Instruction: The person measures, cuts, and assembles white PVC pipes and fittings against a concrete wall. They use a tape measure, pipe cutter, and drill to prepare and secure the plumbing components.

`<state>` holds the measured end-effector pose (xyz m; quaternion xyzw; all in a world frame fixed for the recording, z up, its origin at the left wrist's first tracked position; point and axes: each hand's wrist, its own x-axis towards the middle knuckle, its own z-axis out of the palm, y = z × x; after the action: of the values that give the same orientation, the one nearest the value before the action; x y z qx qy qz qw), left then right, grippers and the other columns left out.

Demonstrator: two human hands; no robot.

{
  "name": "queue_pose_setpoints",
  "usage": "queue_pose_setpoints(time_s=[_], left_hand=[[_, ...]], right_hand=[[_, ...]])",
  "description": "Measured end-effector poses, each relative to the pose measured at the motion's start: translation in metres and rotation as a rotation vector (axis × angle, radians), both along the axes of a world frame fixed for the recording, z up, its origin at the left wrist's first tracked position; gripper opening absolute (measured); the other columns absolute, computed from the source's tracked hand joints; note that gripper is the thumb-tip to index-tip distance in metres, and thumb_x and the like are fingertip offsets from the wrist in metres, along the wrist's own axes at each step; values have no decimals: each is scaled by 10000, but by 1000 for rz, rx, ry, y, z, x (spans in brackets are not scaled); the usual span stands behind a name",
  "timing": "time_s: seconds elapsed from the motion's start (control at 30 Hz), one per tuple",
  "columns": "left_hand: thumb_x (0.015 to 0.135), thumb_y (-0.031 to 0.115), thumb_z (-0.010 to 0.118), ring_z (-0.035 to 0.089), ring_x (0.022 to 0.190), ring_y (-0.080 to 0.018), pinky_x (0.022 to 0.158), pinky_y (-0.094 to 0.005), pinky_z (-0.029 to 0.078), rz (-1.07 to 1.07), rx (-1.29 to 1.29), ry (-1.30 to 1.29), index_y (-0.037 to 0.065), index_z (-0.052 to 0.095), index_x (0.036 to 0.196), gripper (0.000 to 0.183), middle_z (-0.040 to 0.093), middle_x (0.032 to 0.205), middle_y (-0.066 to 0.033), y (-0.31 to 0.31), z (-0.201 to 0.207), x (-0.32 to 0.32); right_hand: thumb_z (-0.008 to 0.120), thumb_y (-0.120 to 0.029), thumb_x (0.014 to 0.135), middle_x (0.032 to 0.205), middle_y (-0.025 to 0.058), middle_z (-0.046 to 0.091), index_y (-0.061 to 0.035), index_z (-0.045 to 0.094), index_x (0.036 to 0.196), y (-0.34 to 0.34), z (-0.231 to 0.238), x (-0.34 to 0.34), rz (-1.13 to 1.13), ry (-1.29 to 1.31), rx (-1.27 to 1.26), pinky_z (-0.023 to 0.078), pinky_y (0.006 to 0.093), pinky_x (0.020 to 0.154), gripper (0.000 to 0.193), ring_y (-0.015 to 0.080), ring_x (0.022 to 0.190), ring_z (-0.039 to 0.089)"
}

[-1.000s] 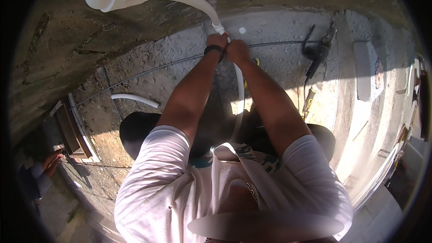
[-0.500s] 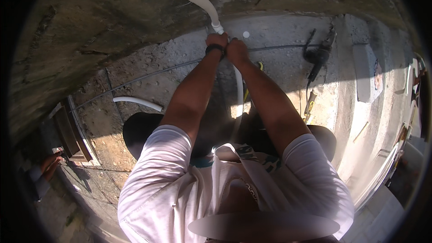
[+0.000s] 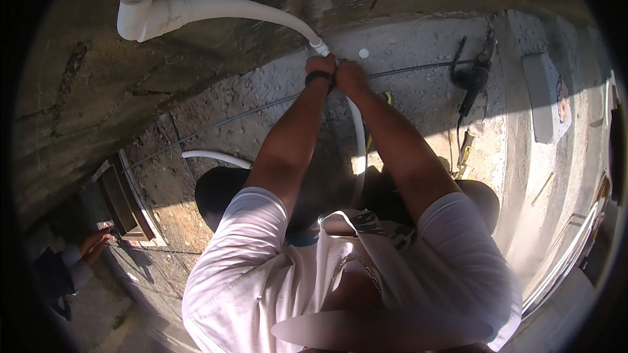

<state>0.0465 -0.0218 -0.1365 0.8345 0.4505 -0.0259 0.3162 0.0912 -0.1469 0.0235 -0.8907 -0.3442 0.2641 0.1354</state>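
Note:
My two hands are closed side by side on a long white plastic pipe (image 3: 252, 8). My left hand (image 3: 320, 65), with a dark band on its wrist, grips it just below a narrow collar (image 3: 320, 48). My right hand (image 3: 352, 77) is closed right beside it; the fingers of both are partly hidden. Beyond my hands the pipe rises and curves left to a white elbow fitting (image 3: 134, 21), whose round mouth points up. A thinner white length of pipe (image 3: 358, 134) comes back from under my right hand toward my lap.
A loose piece of white pipe (image 3: 216, 157) lies on the rough ground at left. A thin grey rod (image 3: 255, 106) crosses the ground. A dark power tool (image 3: 470, 78) and a yellow-and-black hand tool (image 3: 465, 151) lie at right. Another person's hands (image 3: 99, 240) show at far left.
The far end of the pipe has swung left and turned, so the elbow's mouth now shows. My hands stay closed together on the pipe. The whole view has shifted slightly.

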Motion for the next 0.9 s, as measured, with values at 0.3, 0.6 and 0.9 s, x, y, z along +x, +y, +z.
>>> queue_pose_setpoints(time_s=[0.3, 0.6, 0.9], left_hand=[[905, 538, 642, 716, 1053, -383, 927, -435, 544, 45, -32, -10, -30, 776, 998, 591, 744, 1026, -261, -5, 22, -2], [910, 567, 628, 710, 1065, -378, 954, -433, 531, 105, -107, 7, -4, 785, 1015, 601, 744, 1076, -240, -34, 104, -17], [903, 609, 628, 705, 1042, -390, 923, -460, 523, -46, -127, -71, 20, 787, 1021, 621, 743, 1058, -239, -26, 77, -12]], right_hand=[[650, -171, 892, 1031, 282, 717, 39, 689, 1064, -5, -5, -4, 14, -32, 99, 565, 518, 880, 274, 451, 1006, 703], [603, -160, 936, 1068, 271, 722, 25, 694, 1057, -22, 12, -17, 16, -38, 53, 569, 513, 884, 239, 432, 1023, 713], [575, -174, 966, 1132, 248, 720, 7, 682, 1110, -21, 34, -19, 29, -68, -93, 566, 482, 924, 254, 401, 1075, 712]])
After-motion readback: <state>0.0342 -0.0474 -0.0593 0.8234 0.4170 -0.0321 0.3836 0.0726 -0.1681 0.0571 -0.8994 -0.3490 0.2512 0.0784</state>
